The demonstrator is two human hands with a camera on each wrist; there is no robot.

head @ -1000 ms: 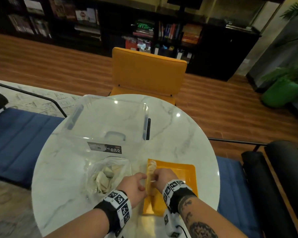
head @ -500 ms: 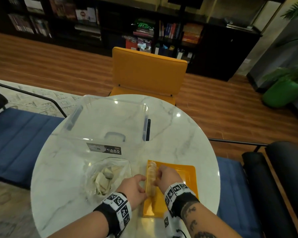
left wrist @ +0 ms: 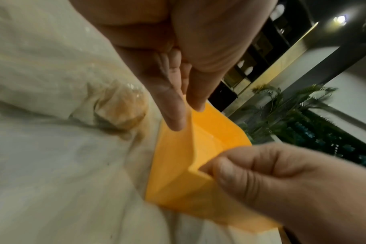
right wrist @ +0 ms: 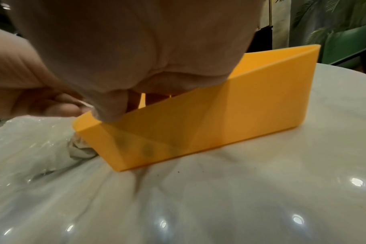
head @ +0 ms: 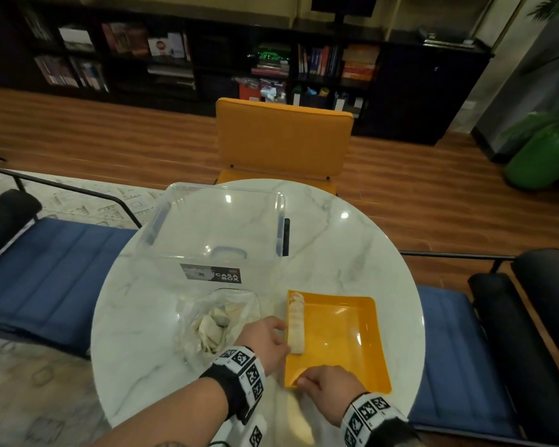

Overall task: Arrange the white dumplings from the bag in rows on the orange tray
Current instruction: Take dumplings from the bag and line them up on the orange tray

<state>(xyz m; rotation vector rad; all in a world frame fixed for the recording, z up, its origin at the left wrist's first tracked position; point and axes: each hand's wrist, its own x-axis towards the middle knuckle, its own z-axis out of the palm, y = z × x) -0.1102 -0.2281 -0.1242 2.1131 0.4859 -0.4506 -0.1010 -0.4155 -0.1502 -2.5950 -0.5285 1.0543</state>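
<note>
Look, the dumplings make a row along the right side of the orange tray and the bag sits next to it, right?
Not quite. The row of dumplings runs along the left side of the orange tray, the side nearest the bag. The head view shows it. The bag does sit next to the tray.

**What I'm wearing on my wrists**

I see a black band with white panels of black square-coded markers on my left wrist (head: 239,379) and another on my right wrist (head: 373,417). My forearms are bare; a dark tattoo edge shows low on the left.
</note>
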